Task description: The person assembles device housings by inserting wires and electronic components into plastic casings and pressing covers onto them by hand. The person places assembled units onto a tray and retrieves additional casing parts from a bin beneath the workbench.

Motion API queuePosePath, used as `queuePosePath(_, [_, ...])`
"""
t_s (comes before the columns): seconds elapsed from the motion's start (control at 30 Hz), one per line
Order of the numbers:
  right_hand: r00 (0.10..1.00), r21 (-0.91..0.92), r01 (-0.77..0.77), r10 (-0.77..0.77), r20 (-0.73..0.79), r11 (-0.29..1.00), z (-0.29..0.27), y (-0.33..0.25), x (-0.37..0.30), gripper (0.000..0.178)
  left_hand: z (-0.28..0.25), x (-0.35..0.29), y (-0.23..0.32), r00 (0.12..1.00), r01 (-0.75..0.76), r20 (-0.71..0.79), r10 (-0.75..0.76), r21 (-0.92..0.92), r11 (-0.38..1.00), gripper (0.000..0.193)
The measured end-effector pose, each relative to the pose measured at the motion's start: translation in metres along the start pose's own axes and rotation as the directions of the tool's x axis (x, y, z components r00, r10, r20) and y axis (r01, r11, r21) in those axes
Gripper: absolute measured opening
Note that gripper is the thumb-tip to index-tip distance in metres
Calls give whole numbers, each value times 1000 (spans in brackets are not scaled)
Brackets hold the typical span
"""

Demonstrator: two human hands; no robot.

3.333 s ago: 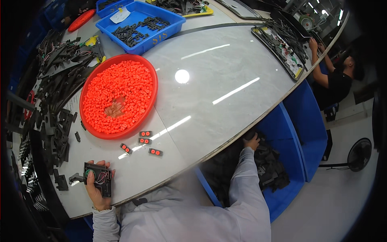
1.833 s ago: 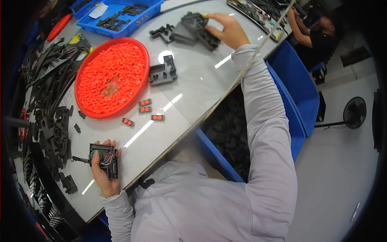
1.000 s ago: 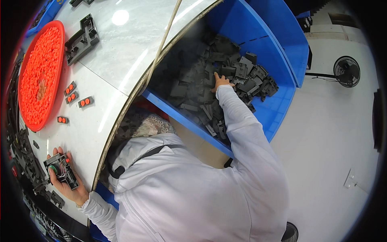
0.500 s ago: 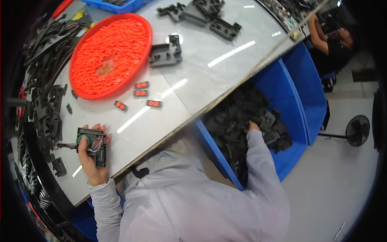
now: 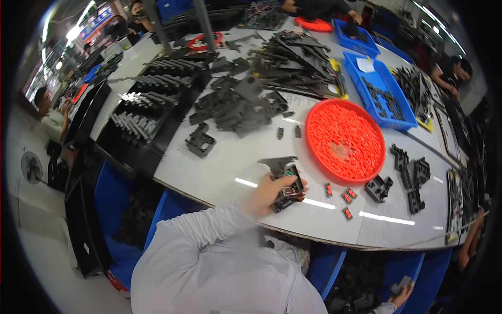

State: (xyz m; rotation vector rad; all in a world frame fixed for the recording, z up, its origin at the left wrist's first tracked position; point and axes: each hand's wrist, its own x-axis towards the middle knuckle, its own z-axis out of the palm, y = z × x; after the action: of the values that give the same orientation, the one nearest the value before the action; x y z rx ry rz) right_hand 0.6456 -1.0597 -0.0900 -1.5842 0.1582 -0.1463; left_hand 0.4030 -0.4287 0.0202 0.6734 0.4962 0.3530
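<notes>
My left hand [image 5: 266, 194] is closed around a black plastic housing [image 5: 288, 199] above the table's near edge. Thin wires and a green part show inside this housing, and a dark arm-like piece sticks out at its top. Low on the right, my right hand [image 5: 402, 299] grips a dark grey plastic part [image 5: 401, 285] over a blue bin full of black plastic parts [image 5: 355, 285]. Small black pieces with paired red buttons [image 5: 348, 213] lie on the table right of the left hand. Beyond them stands a round red tray [image 5: 312, 152] heaped with small red buttons.
A pile of black housings [image 5: 235, 107] and long black parts [image 5: 298, 65] covers the far table. Black racks of rods [image 5: 141, 112] stand left. A blue tray [image 5: 402, 124] and several black frames [image 5: 413, 175] sit right. Other people work around the table.
The view has swung left and up, showing more of the table. My right hand has risen from the heap with a dark grey part. The left hand still holds the housing.
</notes>
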Motion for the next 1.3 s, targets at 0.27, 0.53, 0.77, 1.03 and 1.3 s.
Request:
queuePosePath(0.27, [899, 219, -34, -66, 433, 975, 193, -89, 69, 46, -8, 6, -3, 995, 41, 95, -34, -67, 997, 22])
queuePosePath(0.53, [831, -336, 544, -548, 93, 769, 203, -50, 116, 39, -12, 8, 0, 995, 62, 86, -52, -114, 992, 22])
queuePosePath(0.77, [789, -498, 333, -526, -319, 801, 119, 28, -12, 19, -14, -3, 10, 997, 53, 55, -49, -82, 995, 23])
queuePosePath(1.03, [954, -979, 83, 299, 24, -188, 86, 257, -129, 71, -5, 3, 7, 997, 60, 60, -57, -46, 997, 24])
queuePosePath(1.3, [942, -987, 55, 335, 1, -154, 86, 237, -124, 70, -9, 5, 6, 994, 75, 88, -68, -73, 995, 25])
